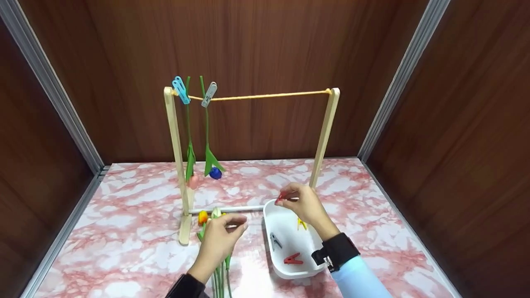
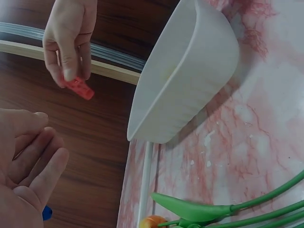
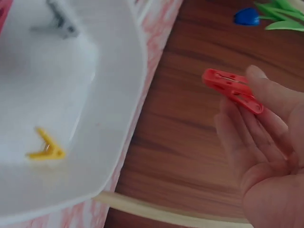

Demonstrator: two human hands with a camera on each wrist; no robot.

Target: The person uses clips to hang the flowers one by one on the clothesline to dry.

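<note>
Red clip [image 3: 223, 80] is in the right hand [image 1: 305, 207], raised near the far end of the white tray [image 1: 290, 274]. On the left side we see the left post [image 1: 175, 145] of a wooden frame. Just beside it, a blue clip [image 1: 181, 90] keeps a stem on the cord [image 1: 265, 96], and its pink flower [image 1: 193, 182] hangs with the head down. Next, a light grey clip [image 1: 209, 94] keeps another stem, whose blue flower [image 1: 215, 173] hangs in the same way. Below them, loose flowers lie on the desk [image 1: 116, 240], among them an orange flower [image 1: 202, 218] and a white flower [image 1: 216, 212]. Above these is the left hand [image 1: 219, 238]; it is empty, its fingers are softly bent, with a gap to the thumb, and it hides from us a part of the stems. More to the right, the tray contains a dark grey clip [image 1: 275, 241], a second red clip [image 1: 293, 259] and a yellow clip [image 1: 302, 224]. The right hand pinches its clip between thumb and fingers. Its forearm, with a black strap [image 1: 341, 250], covers some of the tray's right side. Behind this hand we see the right post [image 1: 326, 136] rising.
</note>
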